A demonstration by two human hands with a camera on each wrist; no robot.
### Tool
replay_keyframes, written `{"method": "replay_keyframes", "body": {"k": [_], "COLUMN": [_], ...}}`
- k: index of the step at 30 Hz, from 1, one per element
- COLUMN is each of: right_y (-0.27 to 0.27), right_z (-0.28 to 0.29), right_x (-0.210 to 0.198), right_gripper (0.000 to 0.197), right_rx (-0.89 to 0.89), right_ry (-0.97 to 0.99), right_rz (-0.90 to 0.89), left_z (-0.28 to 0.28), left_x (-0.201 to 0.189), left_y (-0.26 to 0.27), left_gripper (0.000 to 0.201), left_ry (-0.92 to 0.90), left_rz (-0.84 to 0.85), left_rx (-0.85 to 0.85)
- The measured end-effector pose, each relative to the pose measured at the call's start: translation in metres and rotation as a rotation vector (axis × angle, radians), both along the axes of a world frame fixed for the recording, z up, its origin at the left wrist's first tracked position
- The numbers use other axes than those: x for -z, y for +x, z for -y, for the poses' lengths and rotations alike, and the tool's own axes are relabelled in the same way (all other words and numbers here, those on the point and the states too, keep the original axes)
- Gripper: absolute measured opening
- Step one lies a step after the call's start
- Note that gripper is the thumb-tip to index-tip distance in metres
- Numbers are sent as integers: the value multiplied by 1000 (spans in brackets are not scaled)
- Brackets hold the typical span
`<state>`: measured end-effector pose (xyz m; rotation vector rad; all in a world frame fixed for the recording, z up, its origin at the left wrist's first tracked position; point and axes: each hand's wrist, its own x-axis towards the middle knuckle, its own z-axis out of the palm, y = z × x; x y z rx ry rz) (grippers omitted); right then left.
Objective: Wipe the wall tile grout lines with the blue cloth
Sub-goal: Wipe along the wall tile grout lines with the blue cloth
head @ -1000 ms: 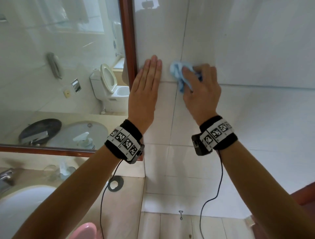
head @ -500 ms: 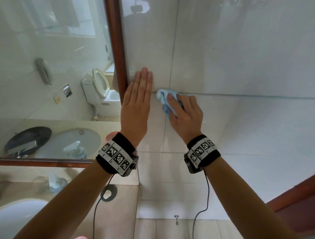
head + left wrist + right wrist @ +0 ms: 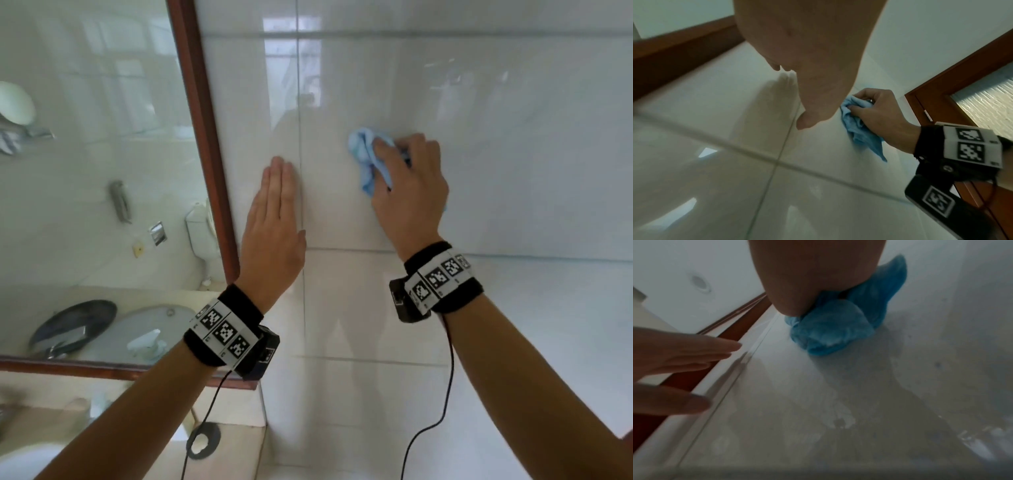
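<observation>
Head view: right hand (image 3: 409,192) fingers bunch the blue cloth (image 3: 368,161) against the wall tile (image 3: 513,154). Left hand (image 3: 274,222) lies flat, fingers pressed together, beside the vertical grout line (image 3: 300,102).

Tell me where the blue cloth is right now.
In the head view, the blue cloth is bunched under the right hand against the wall tile, right of the vertical grout line.

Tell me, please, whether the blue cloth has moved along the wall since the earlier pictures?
Yes: the blue cloth has moved up and right, off the horizontal grout line onto the tile face.
</observation>
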<state>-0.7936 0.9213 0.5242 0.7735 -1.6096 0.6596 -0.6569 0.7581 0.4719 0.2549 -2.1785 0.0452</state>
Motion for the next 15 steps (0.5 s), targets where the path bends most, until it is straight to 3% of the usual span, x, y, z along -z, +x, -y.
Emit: {"method": "replay_keyframes", "body": {"k": [3, 7, 11, 15], "right_y": [5, 12, 0, -22], "right_z": [-11, -39, -63, -79], "right_x": [-15, -64, -160, -248], "right_gripper": [33, 34, 36, 35], "right_rx": [-84, -171, -84, -49], "right_ry": [72, -17, -112, -194], "right_rz": [51, 5, -64, -105], "left_z": [-14, -23, -31, -39], "left_x": [-33, -73, -110, -148], "left_y": [-13, -25, -36, -52], "left_gripper": [124, 145, 141, 118], "left_ry": [12, -12, -46, -106], "left_rz": [-18, -54, -93, -124], "left_rx": [21, 20, 59, 95]}}
